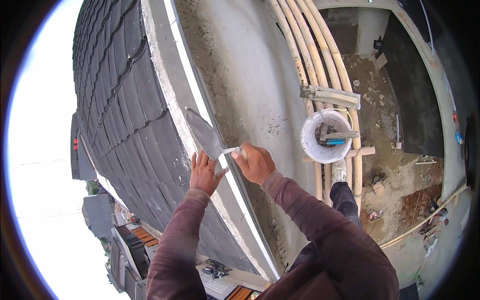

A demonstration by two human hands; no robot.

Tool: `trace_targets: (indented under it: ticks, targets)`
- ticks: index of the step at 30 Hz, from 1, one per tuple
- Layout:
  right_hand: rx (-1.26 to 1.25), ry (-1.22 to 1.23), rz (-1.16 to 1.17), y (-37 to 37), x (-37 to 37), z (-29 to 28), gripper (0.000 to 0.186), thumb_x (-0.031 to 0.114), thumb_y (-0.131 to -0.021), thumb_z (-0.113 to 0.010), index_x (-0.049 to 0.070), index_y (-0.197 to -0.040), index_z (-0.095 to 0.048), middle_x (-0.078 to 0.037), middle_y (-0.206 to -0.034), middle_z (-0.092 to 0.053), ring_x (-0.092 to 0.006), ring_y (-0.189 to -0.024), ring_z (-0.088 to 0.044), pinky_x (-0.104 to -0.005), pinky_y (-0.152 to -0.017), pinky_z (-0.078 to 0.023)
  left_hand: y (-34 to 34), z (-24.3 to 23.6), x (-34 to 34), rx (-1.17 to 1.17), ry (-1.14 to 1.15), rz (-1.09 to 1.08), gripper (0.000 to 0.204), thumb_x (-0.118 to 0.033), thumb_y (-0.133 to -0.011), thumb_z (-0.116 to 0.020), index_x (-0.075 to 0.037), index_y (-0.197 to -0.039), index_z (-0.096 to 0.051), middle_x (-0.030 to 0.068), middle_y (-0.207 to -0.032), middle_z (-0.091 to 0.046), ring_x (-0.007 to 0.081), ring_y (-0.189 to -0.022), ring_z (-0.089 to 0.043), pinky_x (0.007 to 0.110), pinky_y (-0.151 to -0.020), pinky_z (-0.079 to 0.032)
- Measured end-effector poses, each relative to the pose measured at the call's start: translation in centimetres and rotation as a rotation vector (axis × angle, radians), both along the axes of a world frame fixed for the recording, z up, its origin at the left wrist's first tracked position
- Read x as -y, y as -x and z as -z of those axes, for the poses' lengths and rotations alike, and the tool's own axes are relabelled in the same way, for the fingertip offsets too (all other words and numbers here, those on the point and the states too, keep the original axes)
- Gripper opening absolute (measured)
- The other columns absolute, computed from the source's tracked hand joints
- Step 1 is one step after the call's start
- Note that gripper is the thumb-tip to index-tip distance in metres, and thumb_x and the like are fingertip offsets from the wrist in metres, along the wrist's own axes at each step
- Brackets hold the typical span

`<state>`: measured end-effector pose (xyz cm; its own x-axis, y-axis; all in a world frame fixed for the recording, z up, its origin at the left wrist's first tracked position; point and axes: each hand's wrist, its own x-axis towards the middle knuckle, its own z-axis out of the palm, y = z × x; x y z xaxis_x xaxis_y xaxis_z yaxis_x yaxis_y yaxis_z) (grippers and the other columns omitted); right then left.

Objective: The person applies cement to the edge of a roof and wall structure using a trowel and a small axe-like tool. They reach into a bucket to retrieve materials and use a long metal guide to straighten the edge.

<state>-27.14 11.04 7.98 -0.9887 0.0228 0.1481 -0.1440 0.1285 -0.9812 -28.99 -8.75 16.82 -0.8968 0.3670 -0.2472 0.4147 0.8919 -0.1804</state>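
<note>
My right hand [256, 162] grips the handle of a pointed steel trowel [204, 134], whose blade lies flat against the grey cement edge [172, 95] of a roof parapet. My left hand [204, 172] rests open on that same cement edge just below the blade, fingers spread. Dark roof tiles [120, 100] run along the left of the edge. A white strip [187, 65] follows the edge's right side.
A plastered grey wall face [250, 75] drops to the right. Bamboo scaffold poles [310, 55] run down it, with a white bucket [326, 136] holding tools hung on them. My leg stands by the poles. Far below lie a dirt yard [395, 170] and rooftops [125, 240].
</note>
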Motion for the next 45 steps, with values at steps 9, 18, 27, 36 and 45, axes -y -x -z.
trace_targets:
  ticks: [9,18,27,36,45]
  targets:
    - [0.190,-0.114,-0.051,1.6,-0.9,2.0,0.060,0.058,-0.105,-0.046,0.002,-0.092,-0.062,-0.022,-0.074,-0.068,-0.0441,-0.073,-0.069,-0.0516,-0.065,-0.054,-0.3,-0.1,0.0,-0.006,0.023,-0.011,0.089,-0.040,-0.087,-0.078,-0.011,-0.160,-0.036,0.0109,-0.166,-0.032,0.0327,-0.156,-0.025,0.054,-0.127,-0.018]
    - [0.342,-0.129,-0.080,3.1,-1.9,0.2,0.054,0.052,-0.104,-0.053,0.001,-0.097,-0.067,-0.023,-0.083,-0.073,-0.0456,-0.080,-0.071,-0.0515,-0.070,-0.057,-1.0,-0.9,-0.8,0.016,-0.006,-0.024,0.092,-0.036,-0.087,-0.079,-0.012,-0.162,-0.031,0.0086,-0.169,-0.026,0.0313,-0.157,-0.023,0.053,-0.127,-0.018]
    - [0.301,-0.203,-0.061,7.1,-2.4,0.3,0.058,0.054,-0.104,-0.051,0.000,-0.098,-0.070,-0.024,-0.082,-0.073,-0.0442,-0.081,-0.072,-0.0514,-0.070,-0.056,-0.3,-0.2,-0.9,0.026,0.010,-0.023,0.093,-0.040,-0.088,-0.077,-0.014,-0.163,-0.029,0.0070,-0.170,-0.024,0.0309,-0.157,-0.023,0.055,-0.127,-0.018]
    - [-0.029,-0.065,0.024,8.3,-2.3,-3.6,0.057,0.054,-0.104,-0.051,0.000,-0.097,-0.069,-0.023,-0.080,-0.072,-0.0447,-0.080,-0.071,-0.0520,-0.069,-0.056,-0.1,-0.7,-1.3,0.014,0.000,-0.017,0.092,-0.040,-0.088,-0.076,-0.015,-0.163,-0.029,0.0059,-0.170,-0.025,0.0301,-0.157,-0.023,0.055,-0.127,-0.019]
    - [-0.067,-0.026,0.019,9.3,-2.7,-6.6,0.056,0.053,-0.104,-0.052,0.001,-0.093,-0.068,-0.024,-0.083,-0.072,-0.0446,-0.078,-0.071,-0.0509,-0.068,-0.056,-0.3,-0.5,-0.5,0.010,0.000,-0.020,0.091,-0.039,-0.090,-0.075,-0.015,-0.163,-0.028,0.0055,-0.170,-0.024,0.0302,-0.157,-0.022,0.057,-0.127,-0.018]
